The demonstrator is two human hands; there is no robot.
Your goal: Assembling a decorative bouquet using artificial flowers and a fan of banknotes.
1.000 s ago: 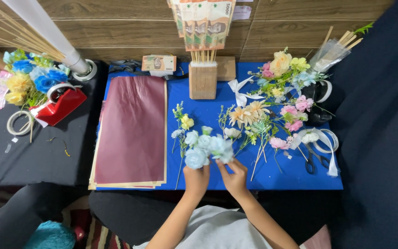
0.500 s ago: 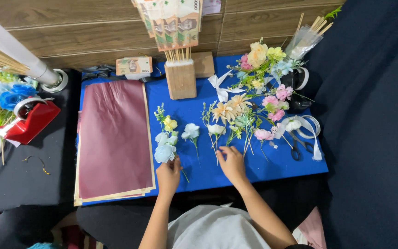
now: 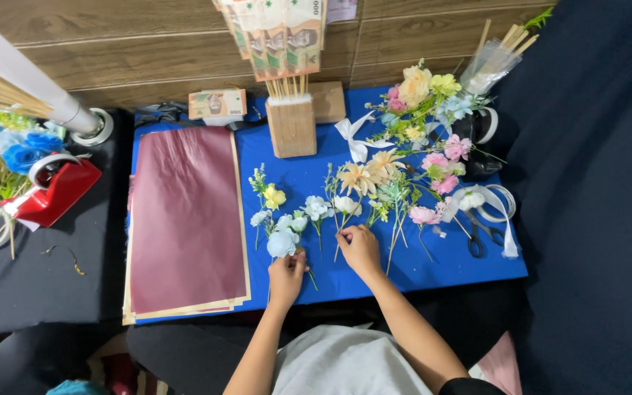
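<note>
Fingers of the left hand (image 3: 287,269) are pinched together on the stem of a pale blue artificial flower (image 3: 282,242), whose head lies on the blue table cover (image 3: 433,272) just above the knuckles. The right hand (image 3: 360,249) is curled shut over green stems near a white flower (image 3: 346,205); which stem it grips, I cannot tell. Beyond lie a yellow bud (image 3: 273,196) and peach daisies (image 3: 369,174). Left of the flowers sits a stack of maroon wrapping sheets (image 3: 184,219); behind stands a wooden block (image 3: 291,126) holding banknotes on sticks (image 3: 275,36). Scissors (image 3: 479,234) and white ribbon (image 3: 501,208) lie to the right, a red tape dispenser (image 3: 56,189) far left.
</note>
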